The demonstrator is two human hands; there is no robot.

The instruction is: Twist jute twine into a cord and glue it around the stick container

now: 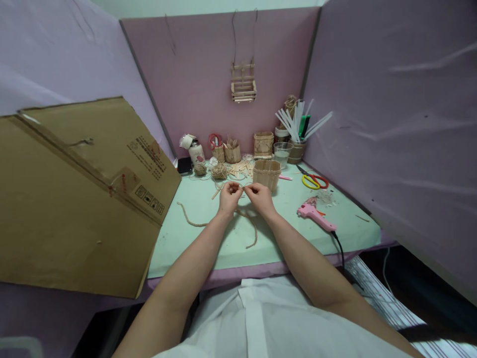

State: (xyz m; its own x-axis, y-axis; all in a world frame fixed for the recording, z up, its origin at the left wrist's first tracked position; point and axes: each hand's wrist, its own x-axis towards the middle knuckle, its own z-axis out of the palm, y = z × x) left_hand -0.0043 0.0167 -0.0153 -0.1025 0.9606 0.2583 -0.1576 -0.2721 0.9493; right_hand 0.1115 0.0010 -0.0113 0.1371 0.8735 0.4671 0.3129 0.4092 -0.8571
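My left hand (230, 195) and my right hand (258, 197) meet over the middle of the table, fingertips almost touching. Both are closed in a pinch on what looks like a thin string (242, 187), of which only a short bit shows between them. Just behind my right hand stands a basket (267, 172) made of wooden sticks. A thick piece of twine (191, 222) curves across the table beneath my wrists, partly hidden by them. Beyond my left hand lie a ball of twine (219, 171), a smaller ball (200, 169) and loose wooden sticks (240, 170).
A pink glue gun (316, 217) lies at right with its cord over the edge, near yellow-and-red scissors (315, 181). Glue sticks (294, 119) in a pot, a cup of water (282, 155) and a bottle (196, 151) line the back. Large cardboard (82, 209) leans at left.
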